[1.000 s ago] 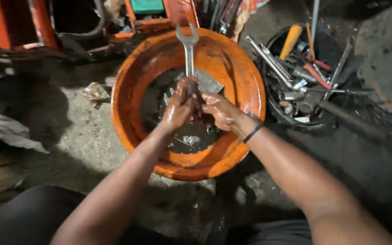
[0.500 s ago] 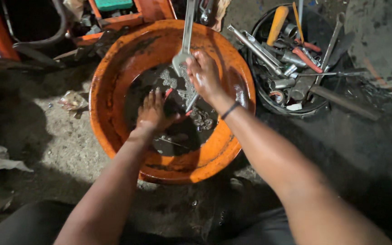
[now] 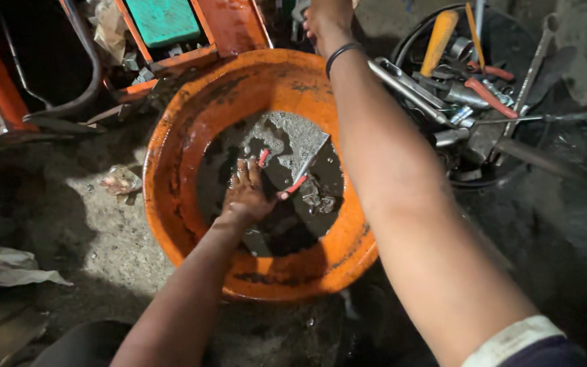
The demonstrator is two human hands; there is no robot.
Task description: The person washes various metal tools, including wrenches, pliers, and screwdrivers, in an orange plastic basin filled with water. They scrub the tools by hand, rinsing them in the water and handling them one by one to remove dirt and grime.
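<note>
Left hand: your left hand (image 3: 247, 197) lies palm-down in the orange basin (image 3: 191, 136), fingers spread, gripping nothing.
Right hand: your right hand (image 3: 326, 17) reaches beyond the basin's far rim; grip unclear.
Basin: dark liquid, red-handled tool (image 3: 304, 173).

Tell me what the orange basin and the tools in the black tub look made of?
The basin looks like moulded plastic: even orange colour, smooth rounded rim, grimy and scuffed. The tools look like bare steel, grey and glinting; one has a yellow handle, probably plastic or wood. The tub may be rubber or plastic.
</note>
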